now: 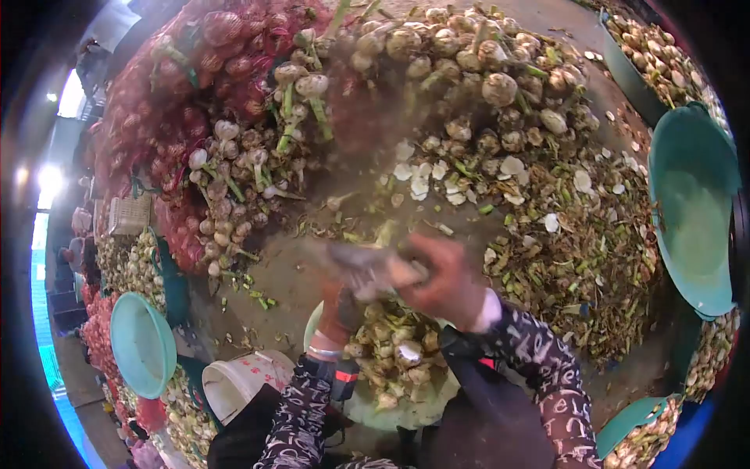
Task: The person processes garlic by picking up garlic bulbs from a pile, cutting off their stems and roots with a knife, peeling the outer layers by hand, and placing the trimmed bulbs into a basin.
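My right hand [449,277] is closed round something blurred and pale brown that I cannot make out. Beside it, a greyish elongated shape [355,258] is smeared by motion. My left hand [340,309] is close to that shape, its fingers too blurred to read. Below both hands, garlic bulbs [398,344] lie in a pale green basin [375,414] between my legs. Beyond them a large heap of garlic with stalks [500,90] rests on the ground.
Red mesh sacks [156,117] of garlic stand at the upper left. Cut stems and peel [578,258] are piled at the right. Green tubs [691,211] rise at the far right. A green basin [143,344] and a white bucket [242,383] are at the left.
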A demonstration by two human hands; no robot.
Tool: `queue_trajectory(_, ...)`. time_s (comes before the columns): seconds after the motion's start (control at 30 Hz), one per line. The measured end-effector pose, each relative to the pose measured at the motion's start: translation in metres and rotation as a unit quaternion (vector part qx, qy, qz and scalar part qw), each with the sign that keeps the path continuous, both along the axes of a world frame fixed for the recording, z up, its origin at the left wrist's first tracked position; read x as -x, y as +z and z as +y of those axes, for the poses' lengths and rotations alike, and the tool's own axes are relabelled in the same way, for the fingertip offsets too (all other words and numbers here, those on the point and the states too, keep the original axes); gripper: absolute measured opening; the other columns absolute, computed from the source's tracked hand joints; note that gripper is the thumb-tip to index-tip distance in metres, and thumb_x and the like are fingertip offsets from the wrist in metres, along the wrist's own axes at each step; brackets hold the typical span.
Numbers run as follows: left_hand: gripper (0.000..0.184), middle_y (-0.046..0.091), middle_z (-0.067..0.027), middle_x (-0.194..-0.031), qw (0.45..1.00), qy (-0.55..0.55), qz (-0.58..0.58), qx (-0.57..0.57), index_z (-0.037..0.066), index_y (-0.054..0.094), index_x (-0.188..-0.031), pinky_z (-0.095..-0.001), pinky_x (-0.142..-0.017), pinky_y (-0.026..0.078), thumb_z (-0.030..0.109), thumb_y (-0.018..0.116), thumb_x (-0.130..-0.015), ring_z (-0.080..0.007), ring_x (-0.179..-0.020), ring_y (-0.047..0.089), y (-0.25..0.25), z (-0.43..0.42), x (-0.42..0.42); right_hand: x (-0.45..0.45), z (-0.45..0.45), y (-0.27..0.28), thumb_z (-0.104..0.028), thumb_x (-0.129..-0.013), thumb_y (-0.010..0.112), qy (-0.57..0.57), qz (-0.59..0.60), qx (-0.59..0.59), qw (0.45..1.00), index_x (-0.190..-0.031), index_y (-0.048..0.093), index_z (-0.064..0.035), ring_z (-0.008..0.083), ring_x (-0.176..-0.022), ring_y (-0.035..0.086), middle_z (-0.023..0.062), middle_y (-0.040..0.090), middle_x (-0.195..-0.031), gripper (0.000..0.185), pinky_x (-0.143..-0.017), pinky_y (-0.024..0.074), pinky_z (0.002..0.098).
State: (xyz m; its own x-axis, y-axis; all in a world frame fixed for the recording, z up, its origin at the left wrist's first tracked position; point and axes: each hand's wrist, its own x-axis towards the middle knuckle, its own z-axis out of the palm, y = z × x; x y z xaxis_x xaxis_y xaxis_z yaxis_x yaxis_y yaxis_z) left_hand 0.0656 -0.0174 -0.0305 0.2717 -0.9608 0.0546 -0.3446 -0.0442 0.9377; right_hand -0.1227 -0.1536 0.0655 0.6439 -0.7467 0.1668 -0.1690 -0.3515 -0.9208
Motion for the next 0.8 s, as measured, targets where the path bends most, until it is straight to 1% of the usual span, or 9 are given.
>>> queue_trajectory(0.03,0.039,0.06,-0.0122,-0.087,1.0,-0.003,0.014,0.02,-0.004,0.053,-0.102,-0.0278,-0.063,0.049,0.027,0.059,-0.079,-0.0185,-0.075,0.06,0.022,-0.002,0.018,0.007,0.0,-0.024,-0.034,-0.073,0.06,-0.001,-0.001,0.0,1.0,-0.093,0.061,-0.0048,0.0348,-0.073,0.06,0.0178,0.062,-0.078,0.035,-0.063,0.0479,0.0394)
queue_trajectory(0.1,0.036,0.061,-0.011,-0.091,0.929,0.099,0.344,-0.095,-0.002,0.06,-0.092,-0.0329,-0.076,0.047,0.029,0.043,-0.088,-0.0203,-0.085,0.058,0.051,-0.003,0.037,0.025,-0.02,-0.097,-0.036,-0.074,0.06,0.082,0.405,-0.112,0.904,-0.095,0.062,-0.0064,0.0349,-0.074,0.061,0.0177,0.062,-0.079,0.036,-0.065,0.0483,0.0398)
queue_trajectory(0.17,0.038,0.06,-0.0107,-0.096,0.921,0.062,0.382,-0.046,-0.002,0.06,-0.094,-0.0336,-0.078,0.046,0.032,0.044,-0.088,-0.0209,-0.089,0.057,0.038,0.007,0.038,0.062,-0.011,-0.097,-0.041,-0.073,0.06,-0.077,0.269,-0.145,0.949,-0.095,0.062,-0.0051,0.0357,-0.078,0.06,0.0189,0.062,-0.082,0.042,-0.069,0.0478,0.04)
queue_trajectory(0.3,0.039,0.059,-0.007,-0.095,0.842,0.127,0.506,-0.14,-0.001,0.048,-0.112,-0.0238,-0.064,0.046,0.026,0.051,-0.084,-0.0149,-0.081,0.056,0.074,-0.024,0.076,0.081,-0.006,-0.085,-0.047,-0.075,0.057,-0.058,0.166,-0.216,0.961,-0.097,0.062,-0.0045,0.0366,-0.084,0.059,0.0207,0.061,-0.086,0.048,-0.075,0.0461,0.0401)
queue_trajectory(0.33,0.04,0.059,-0.0064,-0.096,0.93,0.041,0.335,-0.147,-0.001,0.048,-0.113,-0.023,-0.063,0.046,0.025,0.053,-0.083,-0.0145,-0.08,0.056,0.067,-0.02,0.076,0.072,0.003,-0.065,-0.046,-0.076,0.057,-0.024,0.178,-0.228,0.957,-0.096,0.062,-0.0043,0.0361,-0.085,0.058,0.0207,0.061,-0.087,0.047,-0.076,0.0457,0.0396)
queue_trajectory(0.5,0.05,0.058,-0.0078,-0.102,0.934,0.063,0.318,-0.149,-0.002,0.044,-0.117,-0.027,-0.074,0.047,0.013,0.063,-0.074,-0.0169,-0.088,0.058,0.047,-0.021,0.077,0.07,0.015,-0.067,-0.047,-0.075,0.058,0.037,0.179,-0.243,0.953,-0.098,0.062,-0.0065,0.0348,-0.083,0.059,0.021,0.062,-0.087,0.046,-0.076,0.0454,0.0383)
queue_trajectory(0.53,0.053,0.057,-0.0086,-0.104,0.933,0.079,0.312,-0.161,-0.002,0.043,-0.118,-0.0289,-0.078,0.048,0.012,0.065,-0.072,-0.0182,-0.092,0.058,0.04,-0.021,0.073,0.071,0.014,-0.069,-0.023,-0.071,0.062,0.015,0.233,-0.232,0.944,-0.089,0.062,-0.0024,0.0343,-0.076,0.06,0.0208,0.061,-0.079,0.028,-0.068,0.0481,0.0389)
queue_trajectory(0.57,0.053,0.057,-0.0086,-0.104,0.932,0.083,0.311,-0.166,-0.002,0.043,-0.118,-0.0289,-0.078,0.048,0.012,0.065,-0.072,-0.0182,-0.092,0.058,0.036,-0.016,0.073,0.071,0.014,-0.067,-0.023,-0.071,0.062,0.018,0.233,-0.236,0.943,-0.089,0.062,-0.0024,0.0343,-0.076,0.06,0.0208,0.061,-0.079,0.028,-0.068,0.0481,0.0389)
queue_trajectory(0.8,0.047,0.057,-0.008,-0.108,0.902,0.027,0.419,-0.101,0.001,0.045,-0.118,-0.0328,-0.083,0.046,0.01,0.064,-0.076,-0.0196,-0.093,0.057,0.03,-0.006,0.08,0.07,0.016,-0.018,-0.025,-0.064,0.065,0.108,0.227,0.061,0.966,-0.083,0.054,-0.0073,0.0316,-0.061,0.059,0.0145,0.058,-0.063,0.029,-0.055,0.0465,0.041)
